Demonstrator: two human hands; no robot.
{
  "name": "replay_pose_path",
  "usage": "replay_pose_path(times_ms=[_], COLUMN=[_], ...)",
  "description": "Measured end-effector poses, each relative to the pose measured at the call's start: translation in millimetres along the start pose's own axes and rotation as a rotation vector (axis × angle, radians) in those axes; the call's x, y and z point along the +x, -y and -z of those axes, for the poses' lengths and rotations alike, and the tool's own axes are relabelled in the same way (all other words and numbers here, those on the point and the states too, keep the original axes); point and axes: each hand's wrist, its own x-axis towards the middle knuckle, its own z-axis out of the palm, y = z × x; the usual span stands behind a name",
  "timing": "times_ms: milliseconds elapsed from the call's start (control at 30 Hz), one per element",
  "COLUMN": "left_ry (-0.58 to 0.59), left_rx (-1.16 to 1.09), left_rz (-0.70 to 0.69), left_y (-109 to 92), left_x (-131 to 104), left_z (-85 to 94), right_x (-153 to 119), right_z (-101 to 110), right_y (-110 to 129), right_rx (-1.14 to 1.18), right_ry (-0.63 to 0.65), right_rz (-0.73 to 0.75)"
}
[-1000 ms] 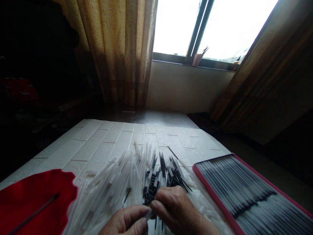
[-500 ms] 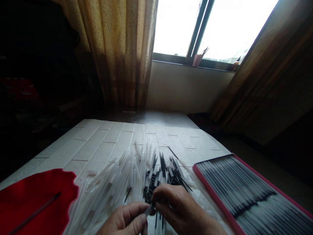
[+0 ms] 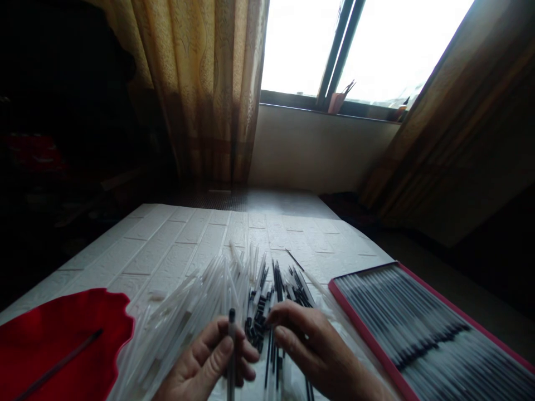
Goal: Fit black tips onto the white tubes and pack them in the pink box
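Note:
Upright in my left hand (image 3: 209, 356) is a clear pen barrel (image 3: 232, 356) with a black top end, pinched between thumb and fingers. My right hand (image 3: 311, 345) hovers at the pile of small black pen parts (image 3: 256, 326), its thumb and bent fingers apart; nothing shows between them, though the fingertips partly cover the pile. Thin black pen refills (image 3: 278, 281) lie beyond and below that hand. Left of them, many clear empty pen barrels (image 3: 196, 306) lie in a loose heap.
At the right, a pink-edged tray (image 3: 368, 340) holds rows of pens. A red scalloped dish (image 3: 83, 317) with one pen (image 3: 62, 362) in it stands at the left. The white brick-patterned table (image 3: 159, 234) reaches toward a curtained window (image 3: 301, 50).
My hands have moved apart from where they met at the barrel. The left one now holds it upright, black end on top. My right hand has let go and moved slightly right and up.

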Motion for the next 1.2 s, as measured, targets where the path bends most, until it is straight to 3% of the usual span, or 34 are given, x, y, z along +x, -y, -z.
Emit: replay_pose_path(times_ms=[100, 267, 367, 533, 700, 800, 900, 1000, 1067, 1200], left_ry=[-0.155, -0.231, -0.288, -0.293, -0.363, -0.405, -0.428, -0.454, -0.399, -0.183], left_rx=[-0.136, -0.223, -0.215, -0.178, -0.052, 0.124, 0.449, 0.854, 1.09, 1.422], left_rz=[-0.072, -0.101, -0.147, -0.209, -0.316, -0.44, -0.595, -0.85, -0.993, -1.049], left_y=[-1.0, 0.4, -1.3, -2.7, 1.5, 5.6, 11.9, 17.3, 18.0, 13.5], left_x=[1.5, 6.5, 6.6, 6.0, 13.5, 15.3, 11.1, 6.5, 6.0, 8.4], left_z=[3.4, 4.6, -1.7, -10.9, -2.5, 6.2, 9.0, 6.3, 5.3, 12.5], right_x=[-0.3, -0.4, -1.9, -2.3, -1.1, -2.0, -3.7, -5.3, -5.5, -3.5], right_z=[5.4, 5.0, -0.3, -6.2, 4.7, 18.4, 29.2, 30.3, 26.4, 18.4], right_y=[-2.9, -4.8, -7.3, -6.9, -3.3, -8.4, -13.0, -10.7, -6.4, 0.0], right_rx=[0.063, 0.34, 0.487, 0.505, 0.34, 0.213, 0.043, -0.121, -0.167, -0.16], right_ry=[0.05, 0.327, 0.416, 0.372, 0.248, 0.086, -0.013, 0.056, 0.133, 0.187], right_rz=[-0.116, -0.259, -0.295, -0.369, -0.358, -0.308, -0.246, -0.198, -0.165, -0.107])
